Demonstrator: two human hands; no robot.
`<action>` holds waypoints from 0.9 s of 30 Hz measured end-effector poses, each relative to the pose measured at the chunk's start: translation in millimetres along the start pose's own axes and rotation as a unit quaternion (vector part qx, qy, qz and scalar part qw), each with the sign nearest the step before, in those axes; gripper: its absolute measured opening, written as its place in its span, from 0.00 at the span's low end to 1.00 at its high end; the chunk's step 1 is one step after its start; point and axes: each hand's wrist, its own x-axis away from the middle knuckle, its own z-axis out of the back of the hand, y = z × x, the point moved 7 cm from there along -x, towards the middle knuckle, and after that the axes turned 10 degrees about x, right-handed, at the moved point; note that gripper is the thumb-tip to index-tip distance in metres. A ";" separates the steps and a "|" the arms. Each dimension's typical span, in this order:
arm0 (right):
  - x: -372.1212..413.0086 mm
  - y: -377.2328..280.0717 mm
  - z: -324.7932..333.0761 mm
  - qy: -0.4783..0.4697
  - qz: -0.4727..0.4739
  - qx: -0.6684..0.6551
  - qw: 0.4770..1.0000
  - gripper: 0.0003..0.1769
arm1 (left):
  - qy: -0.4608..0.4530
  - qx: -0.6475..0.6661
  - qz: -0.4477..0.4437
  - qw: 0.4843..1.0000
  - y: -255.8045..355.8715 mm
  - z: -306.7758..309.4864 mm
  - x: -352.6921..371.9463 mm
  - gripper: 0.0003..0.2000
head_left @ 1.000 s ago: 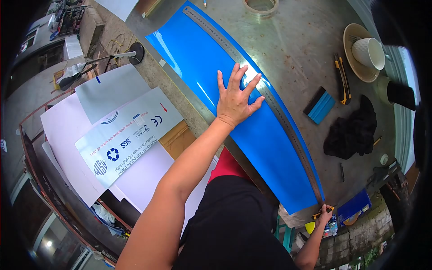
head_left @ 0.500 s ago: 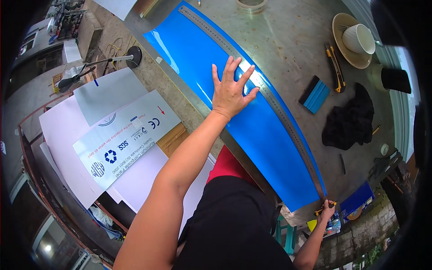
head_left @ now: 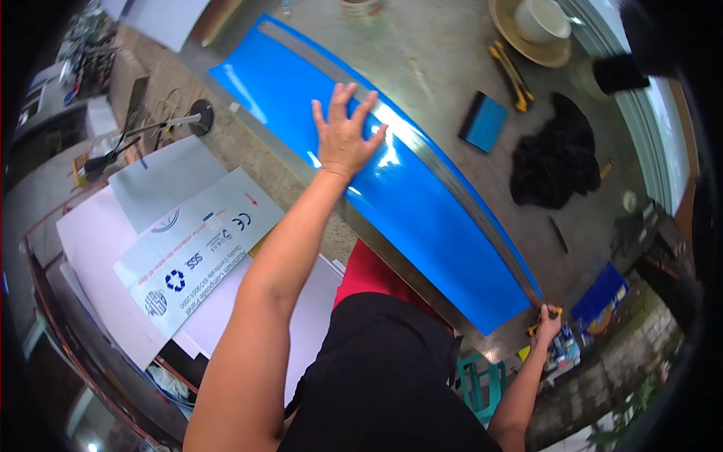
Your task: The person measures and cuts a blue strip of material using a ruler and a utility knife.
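Observation:
A long blue sheet [head_left: 437, 226] lies across the grey metal table [head_left: 444, 53]. A long steel ruler [head_left: 452, 188] runs along the sheet's far edge. My left hand [head_left: 343, 135] presses flat with fingers spread on the sheet and the ruler. My right hand [head_left: 548, 320] grips a small yellow-handled knife [head_left: 539, 325] at the near end of the ruler, by the sheet's corner.
On the table beyond the ruler lie a blue squeegee [head_left: 483, 120], a black cloth [head_left: 553, 162], a yellow utility knife [head_left: 512, 75], a cup on a saucer [head_left: 538, 26] and a tape roll [head_left: 360, 6]. White printed panels [head_left: 196, 252] lie on the floor at left.
The view has shifted, so the table items sit higher and further left. My left hand stays flat on the sheet and ruler. My right hand stays at the ruler's near end.

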 end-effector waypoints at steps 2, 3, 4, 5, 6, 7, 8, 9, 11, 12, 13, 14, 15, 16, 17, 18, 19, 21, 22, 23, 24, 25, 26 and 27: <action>13.9 -15.9 -3.7 0.036 0.031 0.026 0.999 0.11 | -0.004 -0.016 -0.018 1.000 1.9 1.5 0.2 0.31; 21.7 -27.1 -4.6 0.053 0.048 0.051 0.996 0.13 | -0.001 -0.023 -0.025 0.999 1.8 1.1 1.7 0.31; 22.1 -24.3 -4.1 0.059 0.050 0.074 0.994 0.13 | 0.001 -0.028 -0.033 0.999 0.3 -1.5 1.3 0.31; 19.3 -16.2 -2.9 0.055 0.078 0.064 0.993 0.15 | 0.003 -0.025 -0.040 0.999 -0.4 -4.0 1.0 0.31; 29.7 -32.6 -4.4 0.060 0.052 0.064 0.995 0.17 | 0.004 -0.025 -0.047 0.999 -2.3 -6.0 1.2 0.30; 26.7 -26.7 -3.5 0.049 0.103 0.060 0.992 0.18 | -0.003 -0.013 -0.057 0.998 -3.0 -8.0 0.2 0.30; 34.0 -36.3 -1.1 0.046 0.106 0.079 0.990 0.19 | -0.010 -0.004 -0.068 0.998 -5.8 -10.7 -0.6 0.29; 42.3 -52.1 -2.6 0.038 0.110 0.095 0.989 0.20 | -0.001 0.001 -0.091 0.996 -9.4 -12.9 -0.7 0.28; 47.5 -59.9 -5.9 0.027 0.123 0.081 0.989 0.20 | -0.012 -0.019 -0.109 0.994 -13.0 -18.6 1.5 0.29; 48.8 -61.7 -6.9 0.022 0.118 0.072 0.990 0.20 | -0.017 -0.023 -0.092 0.995 -17.7 -19.4 1.0 0.29; 51.4 -65.1 -8.0 0.016 0.114 0.063 0.991 0.20 | -0.021 -0.031 -0.075 0.997 -21.8 -18.8 0.2 0.29; 53.9 -68.9 -6.8 0.018 0.112 0.090 0.989 0.20 | -0.027 -0.033 -0.086 0.995 -20.2 -18.3 0.0 0.29; 54.5 -67.3 -6.2 0.019 0.103 0.083 0.991 0.20 | -0.035 -0.034 -0.074 0.996 -21.8 -18.0 -0.7 0.29; 54.1 -67.6 -5.3 0.030 0.115 0.093 0.989 0.20 | -0.041 -0.036 -0.061 0.997 -22.0 -18.2 -1.5 0.29; 54.2 -68.3 -4.5 0.040 0.127 0.103 0.986 0.20 | -0.044 -0.041 -0.068 0.996 -20.3 -18.7 -1.8 0.29; 54.0 -66.7 -4.6 0.039 0.125 0.092 0.987 0.20 | -0.051 -0.037 -0.059 0.996 -21.1 -18.7 -2.3 0.29; 54.2 -64.7 -5.2 0.037 0.120 0.085 0.988 0.20 | -0.056 -0.033 -0.049 0.997 -22.7 -18.4 -2.7 0.29; 55.1 -65.1 -4.9 0.050 0.132 0.081 0.987 0.20 | -0.059 -0.033 -0.058 0.996 -23.0 -17.8 -2.5 0.29; 55.3 -66.2 -4.5 0.049 0.129 0.096 0.986 0.20 | -0.061 -0.024 -0.060 0.996 -23.4 -17.9 -3.1 0.29; 55.4 -66.0 -4.9 0.047 0.126 0.091 0.987 0.20 | -0.062 -0.029 -0.063 0.996 -23.9 -18.1 -3.6 0.29; 55.1 -65.6 -5.0 0.046 0.122 0.086 0.988 0.20 | -0.063 -0.027 -0.060 0.996 -24.3 -18.4 -3.8 0.29; 54.9 -65.3 -4.9 0.045 0.119 0.083 0.988 0.20 | -0.063 -0.025 -0.055 0.996 -25.1 -18.8 -3.7 0.29; 54.6 -65.1 -4.7 0.047 0.114 0.097 0.988 0.20 | -0.064 -0.027 -0.056 0.996 -25.7 -19.6 -3.5 0.29; 54.4 -64.5 -5.2 0.045 0.113 0.096 0.988 0.20 | -0.062 -0.025 -0.057 0.996 -25.6 -19.7 -3.4 0.29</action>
